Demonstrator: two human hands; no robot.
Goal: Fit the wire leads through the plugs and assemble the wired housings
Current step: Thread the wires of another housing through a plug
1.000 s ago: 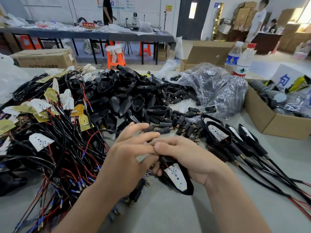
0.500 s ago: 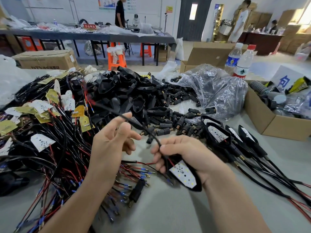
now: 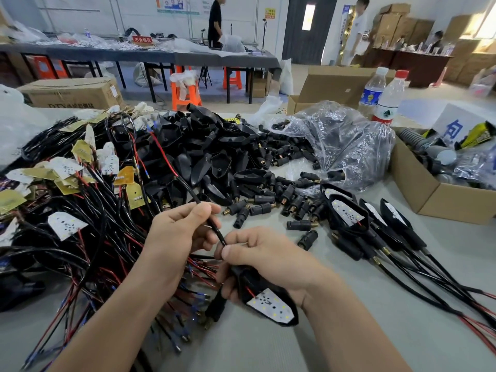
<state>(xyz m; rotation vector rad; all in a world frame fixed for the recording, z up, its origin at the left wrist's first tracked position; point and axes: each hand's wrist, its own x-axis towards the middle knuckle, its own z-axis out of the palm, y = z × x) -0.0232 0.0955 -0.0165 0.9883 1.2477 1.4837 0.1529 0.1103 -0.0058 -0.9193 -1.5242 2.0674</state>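
Bare hands [image 3: 179, 237], forearms [image 3: 346, 328] seemingly sleeveless.

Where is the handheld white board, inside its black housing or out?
Inside: white board sits within the black housing, gripped by right hand.

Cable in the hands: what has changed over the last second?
The left hand moved off the right hand, up and leftward, pinching the cable and drawing it out from the housing. The right hand still grips the housing; the parts heap is unchanged.

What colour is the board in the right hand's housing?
The board is white with small dots; head view shows it best.
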